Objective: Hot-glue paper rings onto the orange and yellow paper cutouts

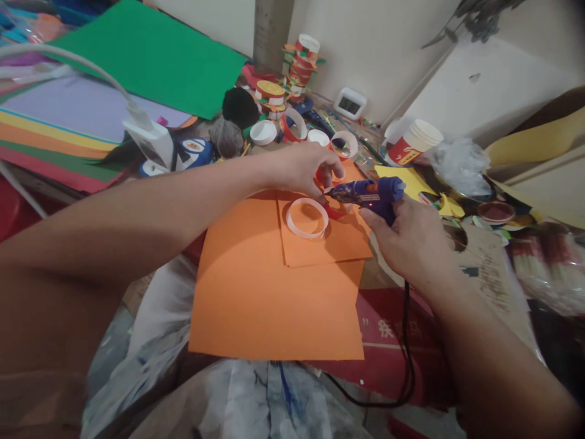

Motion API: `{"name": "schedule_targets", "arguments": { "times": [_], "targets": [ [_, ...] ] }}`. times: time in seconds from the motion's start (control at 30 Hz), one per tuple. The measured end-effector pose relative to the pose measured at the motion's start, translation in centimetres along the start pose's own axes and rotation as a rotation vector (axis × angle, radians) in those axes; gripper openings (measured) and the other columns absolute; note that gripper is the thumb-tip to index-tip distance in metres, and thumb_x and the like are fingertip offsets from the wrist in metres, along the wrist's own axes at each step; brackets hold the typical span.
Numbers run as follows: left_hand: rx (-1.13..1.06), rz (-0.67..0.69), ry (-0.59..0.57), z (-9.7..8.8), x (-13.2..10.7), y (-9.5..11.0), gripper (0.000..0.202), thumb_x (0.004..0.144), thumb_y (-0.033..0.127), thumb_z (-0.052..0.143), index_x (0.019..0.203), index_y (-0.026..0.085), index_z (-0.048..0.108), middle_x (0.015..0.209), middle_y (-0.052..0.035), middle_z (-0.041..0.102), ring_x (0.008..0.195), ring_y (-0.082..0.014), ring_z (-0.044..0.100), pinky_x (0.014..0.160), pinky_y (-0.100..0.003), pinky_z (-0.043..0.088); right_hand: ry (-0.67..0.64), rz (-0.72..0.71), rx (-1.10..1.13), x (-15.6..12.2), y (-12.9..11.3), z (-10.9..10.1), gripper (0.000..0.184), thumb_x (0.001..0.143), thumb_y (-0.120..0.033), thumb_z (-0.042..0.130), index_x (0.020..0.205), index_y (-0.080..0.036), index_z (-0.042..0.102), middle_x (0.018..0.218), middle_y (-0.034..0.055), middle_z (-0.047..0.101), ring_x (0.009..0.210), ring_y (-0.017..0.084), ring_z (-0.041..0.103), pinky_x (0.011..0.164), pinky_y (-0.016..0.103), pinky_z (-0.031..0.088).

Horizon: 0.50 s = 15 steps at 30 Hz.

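In my right hand point(414, 235) is a blue hot glue gun point(365, 192), a small red light lit on its side. Its nozzle points left, at the fingertips of my left hand point(311, 167). The fingers of that hand are curled around a red paper ring point(336, 211), which the glue gun and fingers partly cover. A white paper ring point(307, 218) lies just in front, on smaller orange sheets point(329, 251). Beneath these is a large orange sheet point(274, 305). The glue gun's black cord point(406, 341) hangs below my right wrist.
Cut cup rings point(292, 125) and a decorated cup stack point(301, 67) stand behind my hands. Stacked paper cups point(418, 141) and a digital clock point(350, 103) are at the back right. Coloured sheets point(150, 58) and a white plug point(148, 137) lie left.
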<state>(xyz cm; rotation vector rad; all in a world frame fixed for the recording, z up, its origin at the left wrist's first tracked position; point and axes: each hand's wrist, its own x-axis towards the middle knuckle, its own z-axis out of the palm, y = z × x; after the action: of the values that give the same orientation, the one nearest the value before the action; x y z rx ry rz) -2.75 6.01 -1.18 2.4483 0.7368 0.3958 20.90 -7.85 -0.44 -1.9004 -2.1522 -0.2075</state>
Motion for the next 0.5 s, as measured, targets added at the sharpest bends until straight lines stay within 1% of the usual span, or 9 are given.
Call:
{"name": "schedule_targets", "arguments": {
  "times": [0.13,0.27,0.4,0.5],
  "targets": [
    [-0.005,0.031,0.031,0.1,-0.1,0.1,0.062,0.081,0.029,0.081,0.143,0.023,0.073,0.128,-0.0056,0.083,0.111,-0.0205,0.076,0.098,-0.031,0.054,0.018,0.000,-0.025,0.0,0.3,-0.3,0.050,0.106,-0.060,0.051,0.117,-0.018,0.076,0.096,0.0201,0.077,0.090,0.038,0.072,0.075,0.044,0.048],
    [-0.007,0.024,0.017,0.1,-0.1,0.3,0.061,0.083,0.029,0.079,0.143,0.023,0.072,0.128,-0.0048,0.083,0.112,-0.0200,0.076,0.099,-0.031,0.054,0.006,-0.006,-0.099,-0.2,0.0,-1.0,0.046,0.107,-0.056,0.050,0.114,-0.018,0.074,0.097,0.0202,0.076,0.088,0.036,0.070,0.074,0.043,0.046],
    [0.005,0.012,0.022,0.0,-0.2,0.4,0.061,0.081,0.030,0.080,0.141,0.023,0.073,0.127,-0.0060,0.083,0.114,-0.0220,0.076,0.099,-0.032,0.054,-0.027,0.001,-0.153,-0.9,-0.6,-2.0,0.036,0.105,-0.048,0.052,0.110,-0.018,0.072,0.095,0.0196,0.074,0.086,0.035,0.069,0.073,0.042,0.046],
    [0.007,0.025,0.026,-0.3,-0.2,0.4,0.062,0.080,0.033,0.081,0.141,0.024,0.074,0.127,-0.0049,0.083,0.116,-0.0219,0.075,0.100,-0.031,0.054,-0.031,0.015,-0.180,-1.3,-1.0,-2.6,0.032,0.105,-0.047,0.053,0.106,-0.019,0.070,0.094,0.0191,0.074,0.083,0.034,0.068,0.073,0.042,0.045]
  ]
}}
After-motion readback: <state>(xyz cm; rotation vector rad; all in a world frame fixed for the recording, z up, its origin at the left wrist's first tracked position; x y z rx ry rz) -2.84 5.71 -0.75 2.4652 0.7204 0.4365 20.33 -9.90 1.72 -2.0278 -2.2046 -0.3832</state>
